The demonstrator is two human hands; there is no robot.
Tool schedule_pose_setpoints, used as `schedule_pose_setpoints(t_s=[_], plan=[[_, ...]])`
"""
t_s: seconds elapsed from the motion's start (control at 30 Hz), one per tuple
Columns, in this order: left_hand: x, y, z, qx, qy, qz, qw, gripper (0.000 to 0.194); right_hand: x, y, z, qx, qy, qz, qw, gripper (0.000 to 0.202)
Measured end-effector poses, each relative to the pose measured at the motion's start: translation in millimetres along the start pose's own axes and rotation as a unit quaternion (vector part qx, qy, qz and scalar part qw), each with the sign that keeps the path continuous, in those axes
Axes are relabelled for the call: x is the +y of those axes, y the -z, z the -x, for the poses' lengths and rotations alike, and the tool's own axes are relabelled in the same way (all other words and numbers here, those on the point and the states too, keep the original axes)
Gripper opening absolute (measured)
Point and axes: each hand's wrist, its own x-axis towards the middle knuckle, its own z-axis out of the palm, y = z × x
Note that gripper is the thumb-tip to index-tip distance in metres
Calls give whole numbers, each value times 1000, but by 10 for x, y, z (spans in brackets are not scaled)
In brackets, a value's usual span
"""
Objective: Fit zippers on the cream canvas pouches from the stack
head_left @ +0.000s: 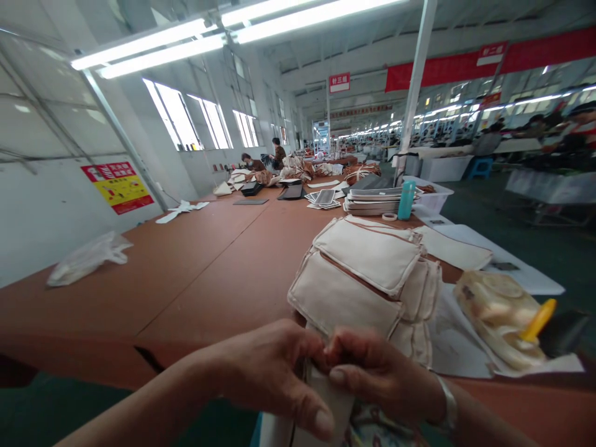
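Both hands meet at the near edge of the table, over a pale flat panel point(329, 394) that hangs down below them. My left hand point(279, 366) is curled at its upper edge, thumb lying along the panel's front. Close against it, my right hand point(379, 372) pinches the same panel between thumb and bent fingers; a bracelet circles that wrist. The fingertips are partly hidden and slightly blurred. Just beyond the hands lies an overlapping pile of cream padded panels point(367, 253) with brown edges.
Right of the pile sits a cloudy plastic container point(500, 310) with a yellow handle point(539, 320) beside it. Behind stand a teal bottle point(406, 200), a tape roll point(389, 217) and stacked panels point(372, 202). A plastic bag point(90, 257) lies left on the brown table point(200, 267). People work farther back.
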Motion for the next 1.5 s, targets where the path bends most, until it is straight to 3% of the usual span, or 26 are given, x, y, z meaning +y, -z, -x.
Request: schedule_pose_setpoints(t_s=[0.1, 0.23, 0.4, 0.5, 0.63, 0.77, 0.9, 1.03, 1.27, 1.4, 1.5], plan=[[-258, 90, 23, 23, -5, 83, 996, 40, 103, 29, 91, 32, 5, 91, 995, 26], [-502, 69, -53, 99, -17, 74, 992, 34, 231, 88, 137, 51, -6, 184, 982, 23], [-414, -4, -221, 136, -21, 25, 990, 21, 201, 105, 45, 68, 36, 155, 985, 17], [-366, 11, -304, 154, -26, -12, 988, 18, 165, 126, 15, 98, 63, 203, 972, 14], [-394, 5, -426, 182, -43, 1, 982, 31, 210, 162, 16, 99, 73, 268, 955, 11], [-483, -26, -563, 243, 0, -1, 970, 19, 334, 159, 12, 120, 72, 327, 935, 13], [-566, -32, -646, 221, -5, 55, 974, 20, 455, 149, -6, 154, 41, 338, 927, 14], [-614, -47, -665, 174, -37, 96, 979, 30, 535, 195, -31, 178, -6, 223, 959, 7], [-729, -13, -658, 127, -45, 156, 978, 41, 524, 344, 36, 152, -23, 76, 985, 19], [-759, 29, -662, 136, -40, 147, 979, 41, 498, 399, 86, 149, 40, 198, 968, 2], [-762, 46, -675, 138, -38, 142, 980, 42, 473, 394, 77, 118, 98, 316, 936, 12]])
